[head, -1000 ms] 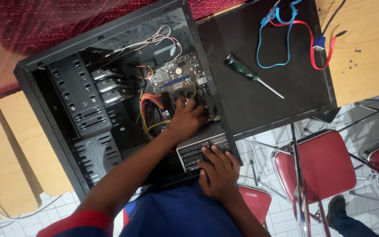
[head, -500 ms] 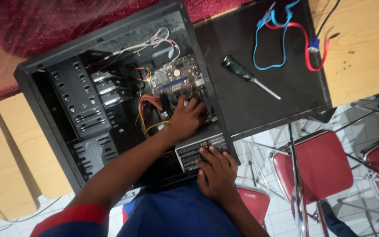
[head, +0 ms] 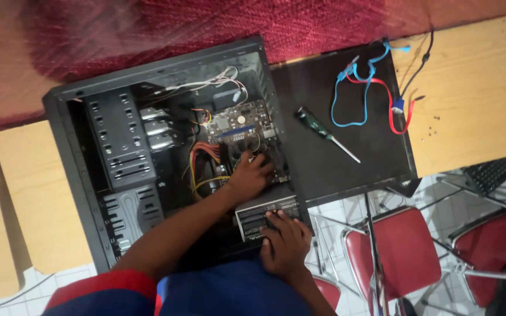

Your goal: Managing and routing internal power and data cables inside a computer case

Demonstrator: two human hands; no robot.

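I am reaching my left hand (head: pixel 252 175) down into the open computer case (head: pixel 77 169), which is lying on its side on the tabletop (head: pixel 475 99) so that the inside faces up at me. The grip of that hand is curled over the motherboard (head: pixel 238 120) near its lower edge, fingers bent down onto something I cannot make out, so I cannot tell whether they are pinching or only pressing. At 9 o'clock from that hand a bundle of coloured wires (head: pixel 201 158) is arching up out of my way.

I am laying my right hand (head: pixel 285 243) flat, fingers spread, on the grey power supply (head: pixel 265 213) at the 6 o'clock corner of the case, bracing the box while the other arm works inside.

The removed black side panel (head: pixel 335 169) is lying at 3 o'clock from the case, serving as a tray: a green-handled screwdriver (head: pixel 325 133) is resting on it within reach, and blue and red cables (head: pixel 370 88) are coiled toward 1 o'clock. Red chairs (head: pixel 402 246) are standing below the tabletop's edge
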